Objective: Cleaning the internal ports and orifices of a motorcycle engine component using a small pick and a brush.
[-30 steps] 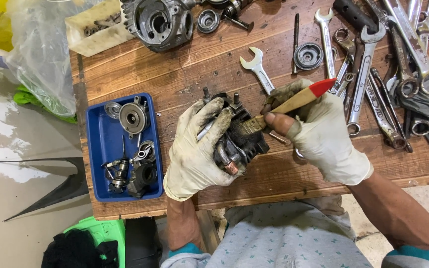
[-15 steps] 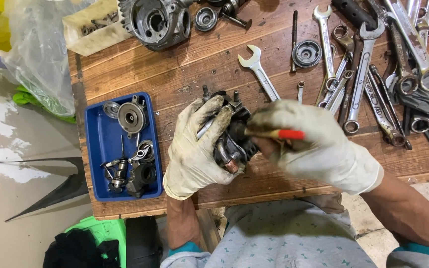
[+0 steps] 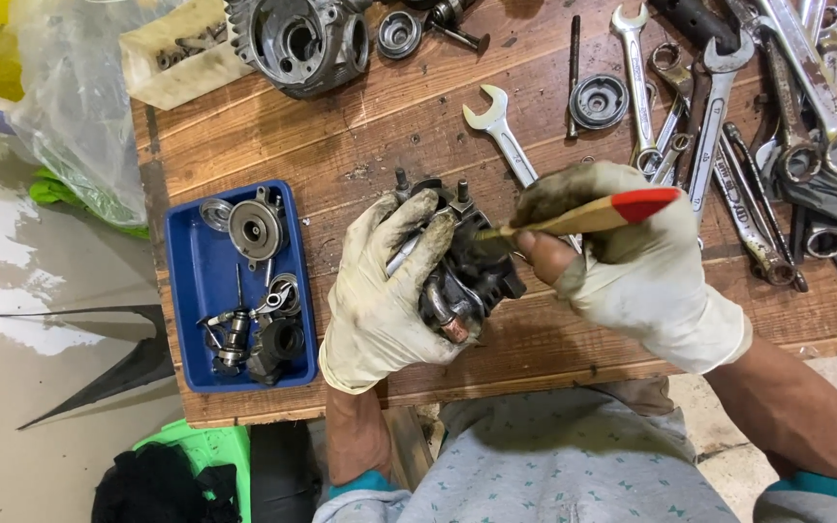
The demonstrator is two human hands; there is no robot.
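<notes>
Blue plastic tray (image 3: pixel 191 291) of small metal parts sits at the wooden bench's (image 3: pixel 341 145) left end. Gloved left hand (image 3: pixel 385 291) grips a dark, greasy engine part (image 3: pixel 467 276) above the bench's near edge. Gloved right hand (image 3: pixel 632 261) pinches a red-tipped wooden-handled brush (image 3: pixel 593 215) against it. Steel spanners (image 3: pixel 728 107) lie rightward.

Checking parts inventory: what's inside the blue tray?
The blue tray holds a round metal disc part, a small ring, a geared shaft and a dark casting. Anything beneath that pile is covered.
</notes>
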